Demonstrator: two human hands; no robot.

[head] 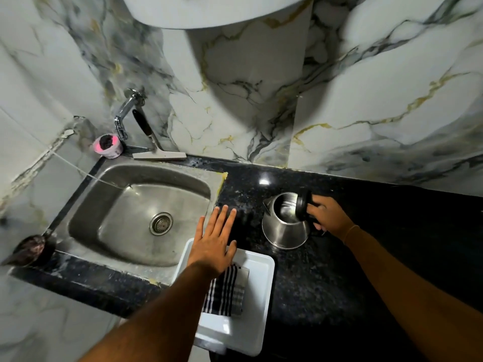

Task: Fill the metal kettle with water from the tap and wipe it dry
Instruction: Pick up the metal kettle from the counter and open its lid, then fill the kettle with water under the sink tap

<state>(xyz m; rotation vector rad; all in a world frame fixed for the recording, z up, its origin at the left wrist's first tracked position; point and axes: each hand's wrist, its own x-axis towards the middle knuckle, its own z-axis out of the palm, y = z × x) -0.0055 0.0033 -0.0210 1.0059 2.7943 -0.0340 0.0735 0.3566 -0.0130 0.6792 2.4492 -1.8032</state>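
The metal kettle (283, 231) stands on the black counter right of the sink, its black lid tipped open. My right hand (328, 214) grips the kettle's black handle. My left hand (215, 239) hovers flat with fingers spread over the sink's right rim and the far edge of a white tray (258, 309). A black-and-white striped cloth (226, 293) lies folded in that tray, partly under my wrist. The chrome tap (122, 118) sticks out of the wall above the sink's back left corner. No water runs from it.
The steel sink (136, 218) is set in a black speckled counter (326, 283). A squeegee (154, 145) leans on the wall behind it, beside a pink cup (107, 147). A dark scoop (28, 249) lies at the sink's left front. Marble wall tiles surround the counter.
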